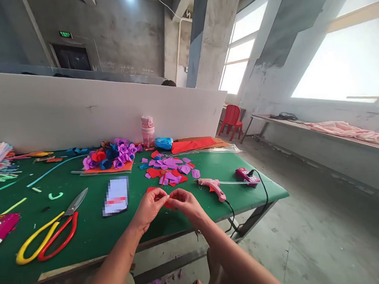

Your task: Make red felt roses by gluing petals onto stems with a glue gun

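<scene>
My left hand (149, 208) and my right hand (187, 203) meet fingertip to fingertip above the table's near edge, both pinched closed. Between and under the fingers shows a red paper piece (168, 204), mostly covered by the hands. Just beyond them lies a loose spread of purple and red paper petals (170, 163). To the right of my right hand, a pink glue gun (213, 187) rests on its side with a clear glue stick behind it. A phone (116, 195) lies flat left of my left hand.
Large scissors (61, 229) with yellow and red handles lie open at left. Paper flowers (113, 154) are heaped on an orange sheet. At the back stand a pink bottle (148, 131) and red paper (192, 145). A power socket (247, 177) trails a cable over the right edge.
</scene>
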Available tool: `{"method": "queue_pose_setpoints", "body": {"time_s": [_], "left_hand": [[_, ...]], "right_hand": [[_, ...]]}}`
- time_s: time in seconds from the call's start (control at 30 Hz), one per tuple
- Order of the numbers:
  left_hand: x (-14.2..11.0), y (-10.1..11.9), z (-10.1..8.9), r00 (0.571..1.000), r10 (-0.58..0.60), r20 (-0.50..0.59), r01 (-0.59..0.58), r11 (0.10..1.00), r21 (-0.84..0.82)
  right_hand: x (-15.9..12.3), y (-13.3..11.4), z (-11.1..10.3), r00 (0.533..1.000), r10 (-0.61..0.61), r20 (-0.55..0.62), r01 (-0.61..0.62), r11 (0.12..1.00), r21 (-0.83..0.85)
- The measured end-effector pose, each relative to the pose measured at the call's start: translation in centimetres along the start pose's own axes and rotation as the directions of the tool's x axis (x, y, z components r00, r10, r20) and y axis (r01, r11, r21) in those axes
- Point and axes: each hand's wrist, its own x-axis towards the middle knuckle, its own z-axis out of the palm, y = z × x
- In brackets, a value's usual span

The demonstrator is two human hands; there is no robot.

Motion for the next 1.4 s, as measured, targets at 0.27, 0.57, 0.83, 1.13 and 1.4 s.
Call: {"method": "queue_pose_setpoints", "body": {"time_s": [0.27, 0.57, 0.83, 1.13, 1.4], "left_hand": [[0.7, -1.3, 1.7, 0.994, -0.094, 0.062, 0.097, 0.995, -0.037], [1.3, -0.9, 2.0, 0.991, -0.089, 0.102, 0.078, 0.991, 0.108], [3.4, -1.2, 0.2, 0.995, -0.012, -0.100, 0.016, 0.999, 0.039], [2.8, -0.5, 0.5, 0.984, -0.134, 0.120, 0.119, 0.986, 0.120], [3.3, -2.7, 0.7, 0.983, -0.047, 0.180, -0.017, 0.941, 0.339]], "right_hand": [[-1.4, 1.0, -0.5, 0.991, 0.041, -0.126, -0.032, 0.997, 0.073], [-3.3, -2.4, -12.9, 0.781, -0.381, -0.495, -0.077, 0.728, -0.682], [-0.7, -2.9, -16.1, 0.912, -0.087, -0.402, -0.332, 0.420, -0.844], [-2.8, -3.7, -14.8, 0.931, 0.293, -0.218, -0.313, 0.947, -0.067], [-3.9, -2.2, -10.6, 0.946, 0.325, -0.006, -0.312, 0.913, 0.264]]}}
